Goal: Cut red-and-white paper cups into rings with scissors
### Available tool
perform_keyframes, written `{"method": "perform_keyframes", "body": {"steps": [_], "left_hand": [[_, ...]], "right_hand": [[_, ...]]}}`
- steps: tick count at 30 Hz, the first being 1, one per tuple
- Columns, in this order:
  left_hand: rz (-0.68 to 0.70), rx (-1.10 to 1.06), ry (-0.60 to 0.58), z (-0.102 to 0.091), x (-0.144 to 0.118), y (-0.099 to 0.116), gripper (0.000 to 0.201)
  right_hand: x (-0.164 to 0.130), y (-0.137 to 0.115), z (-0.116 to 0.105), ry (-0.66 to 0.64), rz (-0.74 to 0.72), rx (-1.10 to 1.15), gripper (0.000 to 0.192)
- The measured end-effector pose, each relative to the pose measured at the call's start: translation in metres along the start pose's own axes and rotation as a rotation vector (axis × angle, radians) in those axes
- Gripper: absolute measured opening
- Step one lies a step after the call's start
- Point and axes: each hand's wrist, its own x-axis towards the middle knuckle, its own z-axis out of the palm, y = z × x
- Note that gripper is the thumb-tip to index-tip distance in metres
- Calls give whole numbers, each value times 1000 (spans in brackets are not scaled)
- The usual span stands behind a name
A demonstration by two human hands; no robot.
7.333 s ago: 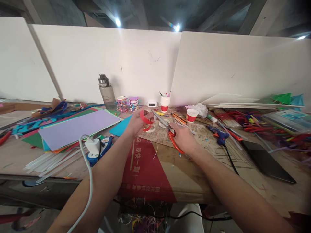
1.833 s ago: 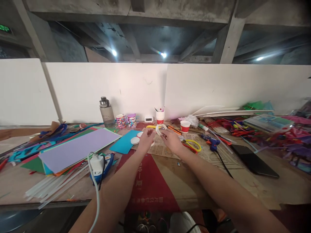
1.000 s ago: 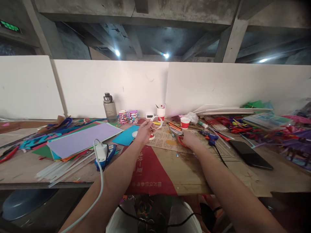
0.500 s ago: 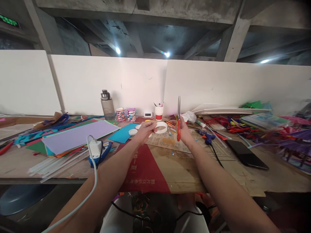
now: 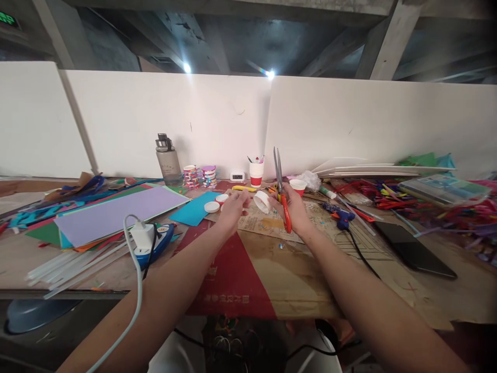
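Left hand (image 5: 233, 206) pinching white paper ring (image 5: 263, 201); right hand (image 5: 294, 208) gripping red-handled scissors (image 5: 280, 189), blades up. Red-and-white paper cup (image 5: 298, 186) just behind, blue glue gun (image 5: 337, 216) right.

scissors (image 5: 282, 196): lower handle loops hidden inside the right hand (image 5: 294, 210)
white ring (image 5: 263, 201): near edge covered by fingers; whether both hands touch it cannot be told
clock (image 5: 236, 176): digits too small to read
charger cable (image 5: 128, 300): cut off at bottom edge
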Motion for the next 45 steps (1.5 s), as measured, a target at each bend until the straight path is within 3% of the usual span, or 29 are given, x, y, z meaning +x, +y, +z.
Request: {"method": "perform_keyframes", "body": {"steps": [3, 6, 10, 14, 16, 19, 27, 36, 45], "left_hand": [[-159, 1, -103, 7, -5, 2, 45], [-232, -110, -134, 13, -9, 5, 36], [-182, -178, -60, 10, -6, 4, 31], [-103, -216, 44, 1, 2, 7, 27], [-69, -222, 100, -3, 6, 11, 25], [-75, -257, 146, -4, 6, 20, 21], [-122, -335, 93, 4, -1, 25, 7], [-42, -331, 98, 3, 1, 22, 9], [-135, -369, 162, 9, -3, 27, 12]], "right_hand": [[-2, 5, 5, 16, -17, -60, 44], [-7, 3, 10, -3, -52, -125, 44], [-12, -3, 11, -30, -79, -213, 49], [-12, 0, 9, -37, -3, -379, 57], [-11, 3, 6, -42, 28, -461, 53], [-9, 4, 3, -53, -34, -561, 47], [-15, -3, 3, -103, -209, -805, 45], [-18, -6, 5, -126, -212, -906, 48], [-18, -4, 6, -164, -203, -893, 46]]}}
